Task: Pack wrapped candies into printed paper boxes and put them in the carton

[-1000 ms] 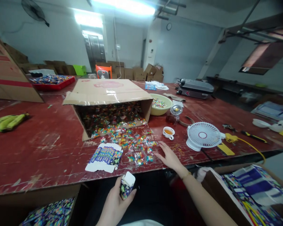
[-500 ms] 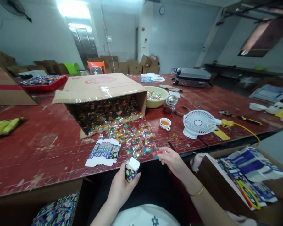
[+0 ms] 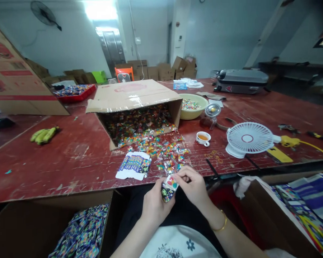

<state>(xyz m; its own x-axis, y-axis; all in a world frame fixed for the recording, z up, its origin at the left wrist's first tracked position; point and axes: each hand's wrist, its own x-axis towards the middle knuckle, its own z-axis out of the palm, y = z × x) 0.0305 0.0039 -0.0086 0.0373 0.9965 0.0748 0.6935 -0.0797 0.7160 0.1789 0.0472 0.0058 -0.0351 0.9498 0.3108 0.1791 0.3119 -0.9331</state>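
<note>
My left hand (image 3: pixel 156 200) is closed around a small printed candy box (image 3: pixel 167 192), its top end facing up. At that end my right hand (image 3: pixel 191 185) pinches a clear packet of coloured candies (image 3: pixel 172 182), which lies against the box opening. How far the packet is inside I cannot tell. Just beyond my hands, loose candy packets (image 3: pixel 161 150) spill over the table from a cardboard carton (image 3: pixel 134 96) on its side. A stack of flat printed boxes (image 3: pixel 134 165) rests left of them, near the table edge.
To the right stand a cup of tea (image 3: pixel 203 139) and a white fan (image 3: pixel 249 139). Behind are a yellow basin (image 3: pixel 191 114) of candies and a grey suitcase (image 3: pixel 240 82). Bananas (image 3: pixel 44 135) lie left. Below the table edge, a carton holds many filled boxes (image 3: pixel 82 229).
My right hand has brought the candy packet left to the top of the box in my left hand. The camera view has turned left.
</note>
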